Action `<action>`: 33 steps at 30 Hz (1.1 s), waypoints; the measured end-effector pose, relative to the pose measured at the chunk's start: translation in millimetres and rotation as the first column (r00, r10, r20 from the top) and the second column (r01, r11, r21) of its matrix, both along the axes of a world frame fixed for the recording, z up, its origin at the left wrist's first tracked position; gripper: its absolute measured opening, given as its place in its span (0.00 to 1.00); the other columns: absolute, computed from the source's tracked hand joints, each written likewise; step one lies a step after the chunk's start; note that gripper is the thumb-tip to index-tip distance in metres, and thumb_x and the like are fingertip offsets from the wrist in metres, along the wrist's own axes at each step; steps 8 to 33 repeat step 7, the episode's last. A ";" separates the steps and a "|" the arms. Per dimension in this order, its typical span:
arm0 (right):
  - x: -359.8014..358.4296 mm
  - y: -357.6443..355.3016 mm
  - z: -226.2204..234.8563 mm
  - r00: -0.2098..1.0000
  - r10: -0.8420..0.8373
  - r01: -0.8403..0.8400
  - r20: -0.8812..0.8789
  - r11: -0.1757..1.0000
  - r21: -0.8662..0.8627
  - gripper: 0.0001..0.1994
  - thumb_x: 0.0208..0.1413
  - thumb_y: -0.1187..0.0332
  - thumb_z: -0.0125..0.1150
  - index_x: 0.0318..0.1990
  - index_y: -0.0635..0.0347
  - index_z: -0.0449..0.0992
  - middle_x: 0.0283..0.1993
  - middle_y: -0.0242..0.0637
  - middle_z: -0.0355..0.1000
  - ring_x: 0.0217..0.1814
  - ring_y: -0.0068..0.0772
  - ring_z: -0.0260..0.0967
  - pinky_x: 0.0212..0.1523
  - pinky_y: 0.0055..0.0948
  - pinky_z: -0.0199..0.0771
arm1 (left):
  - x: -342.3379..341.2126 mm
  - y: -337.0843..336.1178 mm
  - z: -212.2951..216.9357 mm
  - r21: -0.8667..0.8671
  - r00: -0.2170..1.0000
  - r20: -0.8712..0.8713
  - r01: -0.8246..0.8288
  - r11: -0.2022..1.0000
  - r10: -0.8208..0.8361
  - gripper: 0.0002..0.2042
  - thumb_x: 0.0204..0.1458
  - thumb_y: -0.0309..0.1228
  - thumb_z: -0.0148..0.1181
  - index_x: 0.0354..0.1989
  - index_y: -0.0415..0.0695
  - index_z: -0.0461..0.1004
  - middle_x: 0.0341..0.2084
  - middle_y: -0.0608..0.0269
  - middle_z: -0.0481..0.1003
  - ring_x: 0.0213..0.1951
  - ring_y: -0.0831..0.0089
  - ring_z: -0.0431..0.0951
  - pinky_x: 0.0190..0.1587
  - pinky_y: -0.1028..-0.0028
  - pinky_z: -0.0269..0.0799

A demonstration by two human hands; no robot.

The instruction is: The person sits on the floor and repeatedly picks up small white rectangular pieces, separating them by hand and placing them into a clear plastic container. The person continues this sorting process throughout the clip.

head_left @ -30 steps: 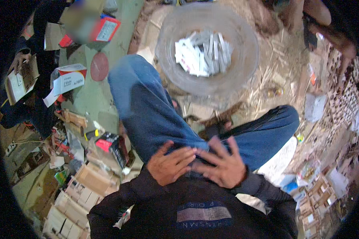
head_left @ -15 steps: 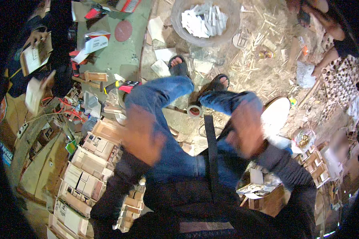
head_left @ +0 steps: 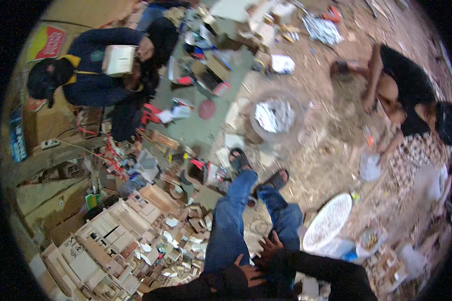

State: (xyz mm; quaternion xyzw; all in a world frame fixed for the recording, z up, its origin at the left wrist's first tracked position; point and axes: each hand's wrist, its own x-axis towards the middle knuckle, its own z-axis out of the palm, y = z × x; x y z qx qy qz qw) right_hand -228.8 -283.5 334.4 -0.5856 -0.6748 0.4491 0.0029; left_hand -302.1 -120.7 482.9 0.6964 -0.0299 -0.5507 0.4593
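Note:
I look down at my own legs in blue jeans [head_left: 231,226], stretched forward, with dark sandals [head_left: 239,161] on the feet. My left hand [head_left: 248,275] rests on my left thigh, fingers spread, holding nothing. My right hand [head_left: 270,247] lies between my thighs against the right leg, fingers apart, also empty. Both arms wear dark sleeves.
Stacks of small cardboard boxes [head_left: 110,241] fill the floor at my left. A round basket of white packets [head_left: 275,115] stands ahead. A white woven tray [head_left: 329,221] leans at my right. One person in dark blue [head_left: 93,75] sits far left holding a box; another in black [head_left: 402,85] crouches far right.
My hands have come back down from the raised, blurred position onto my thighs. The view has pulled back and tilted up, showing more floor and two other people.

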 end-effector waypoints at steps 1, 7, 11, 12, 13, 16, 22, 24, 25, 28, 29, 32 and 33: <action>9.7 -3.8 2.7 0.998 -0.034 0.033 0.049 0.999 0.006 0.24 0.48 0.44 0.45 0.47 0.45 0.73 0.63 0.46 0.54 0.67 0.54 0.42 0.59 0.70 0.23 | -1.1 8.9 -2.4 0.006 0.998 -0.032 0.060 0.998 -0.059 0.22 0.53 0.47 0.44 0.51 0.49 0.67 0.49 0.55 0.68 0.53 0.62 0.66 0.58 0.36 0.29; 113.6 36.2 -49.1 0.924 -0.235 0.266 0.303 0.962 -0.066 0.24 0.50 0.45 0.44 0.47 0.47 0.74 0.65 0.48 0.49 0.71 0.51 0.30 0.60 0.69 0.13 | 8.4 51.8 -19.2 0.456 0.797 0.593 -0.452 0.766 0.117 0.24 0.52 0.50 0.42 0.54 0.51 0.64 0.50 0.53 0.67 0.54 0.64 0.65 0.60 0.40 0.27; 113.6 36.2 -49.1 0.924 -0.235 0.266 0.303 0.962 -0.066 0.24 0.50 0.45 0.44 0.47 0.47 0.74 0.65 0.48 0.49 0.71 0.51 0.30 0.60 0.69 0.13 | 8.4 51.8 -19.2 0.456 0.797 0.593 -0.452 0.766 0.117 0.24 0.52 0.50 0.42 0.54 0.51 0.64 0.50 0.53 0.67 0.54 0.64 0.65 0.60 0.40 0.27; 113.6 36.2 -49.1 0.924 -0.235 0.266 0.303 0.962 -0.066 0.24 0.50 0.45 0.44 0.47 0.47 0.74 0.65 0.48 0.49 0.71 0.51 0.30 0.60 0.69 0.13 | 8.4 51.8 -19.2 0.456 0.797 0.593 -0.452 0.766 0.117 0.24 0.52 0.50 0.42 0.54 0.51 0.64 0.50 0.53 0.67 0.54 0.64 0.65 0.60 0.40 0.27; 113.6 36.2 -49.1 0.924 -0.235 0.266 0.303 0.962 -0.066 0.24 0.50 0.45 0.44 0.47 0.47 0.74 0.65 0.48 0.49 0.71 0.51 0.30 0.60 0.69 0.13 | 8.4 51.8 -19.2 0.456 0.797 0.593 -0.452 0.766 0.117 0.24 0.52 0.50 0.42 0.54 0.51 0.64 0.50 0.53 0.67 0.54 0.64 0.65 0.60 0.40 0.27; 113.6 36.2 -49.1 0.924 -0.235 0.266 0.303 0.962 -0.066 0.24 0.50 0.45 0.44 0.47 0.47 0.74 0.65 0.48 0.49 0.71 0.51 0.30 0.60 0.69 0.13 | 8.4 51.8 -19.2 0.456 0.797 0.593 -0.452 0.766 0.117 0.24 0.52 0.50 0.42 0.54 0.51 0.64 0.50 0.53 0.67 0.54 0.64 0.65 0.60 0.40 0.27; 113.6 36.2 -49.1 0.924 -0.235 0.266 0.303 0.962 -0.066 0.24 0.50 0.45 0.44 0.47 0.47 0.74 0.65 0.48 0.49 0.71 0.51 0.30 0.60 0.69 0.13 | 8.4 51.8 -19.2 0.456 0.797 0.593 -0.452 0.766 0.117 0.24 0.52 0.50 0.42 0.54 0.51 0.64 0.50 0.53 0.67 0.54 0.64 0.65 0.60 0.40 0.27; 113.6 36.2 -49.1 0.924 -0.235 0.266 0.303 0.962 -0.066 0.24 0.50 0.45 0.44 0.47 0.47 0.74 0.65 0.48 0.49 0.71 0.51 0.30 0.60 0.69 0.13 | 8.4 51.8 -19.2 0.456 0.797 0.593 -0.452 0.766 0.117 0.24 0.52 0.50 0.42 0.54 0.51 0.64 0.50 0.53 0.67 0.54 0.64 0.65 0.60 0.40 0.27; 113.6 36.2 -49.1 0.924 -0.235 0.266 0.303 0.962 -0.066 0.24 0.50 0.45 0.44 0.47 0.47 0.74 0.65 0.48 0.49 0.71 0.51 0.30 0.60 0.69 0.13 | 8.4 51.8 -19.2 0.456 0.797 0.593 -0.452 0.766 0.117 0.24 0.52 0.50 0.42 0.54 0.51 0.64 0.50 0.53 0.67 0.54 0.64 0.65 0.60 0.40 0.27; 113.6 36.2 -49.1 0.924 -0.235 0.266 0.303 0.962 -0.066 0.24 0.50 0.45 0.44 0.47 0.47 0.74 0.65 0.48 0.49 0.71 0.51 0.30 0.60 0.69 0.13 | 8.4 51.8 -19.2 0.456 0.797 0.593 -0.452 0.766 0.117 0.24 0.52 0.50 0.42 0.54 0.51 0.64 0.50 0.53 0.67 0.54 0.64 0.65 0.60 0.40 0.27; 113.6 36.2 -49.1 0.924 -0.235 0.266 0.303 0.962 -0.066 0.24 0.50 0.45 0.44 0.47 0.47 0.74 0.65 0.48 0.49 0.71 0.51 0.30 0.60 0.69 0.13 | 8.4 51.8 -19.2 0.456 0.797 0.593 -0.452 0.766 0.117 0.24 0.52 0.50 0.42 0.54 0.51 0.64 0.50 0.53 0.67 0.54 0.64 0.65 0.60 0.40 0.27; 113.6 36.2 -49.1 0.924 -0.235 0.266 0.303 0.962 -0.066 0.24 0.50 0.45 0.44 0.47 0.47 0.74 0.65 0.48 0.49 0.71 0.51 0.30 0.60 0.69 0.13 | 8.4 51.8 -19.2 0.456 0.797 0.593 -0.452 0.766 0.117 0.24 0.52 0.50 0.42 0.54 0.51 0.64 0.50 0.53 0.67 0.54 0.64 0.65 0.60 0.40 0.27; 113.6 36.2 -49.1 0.924 -0.235 0.266 0.303 0.962 -0.066 0.24 0.50 0.45 0.44 0.47 0.47 0.74 0.65 0.48 0.49 0.71 0.51 0.30 0.60 0.69 0.13 | 8.4 51.8 -19.2 0.456 0.797 0.593 -0.452 0.766 0.117 0.24 0.52 0.50 0.42 0.54 0.51 0.64 0.50 0.53 0.67 0.54 0.64 0.65 0.60 0.40 0.27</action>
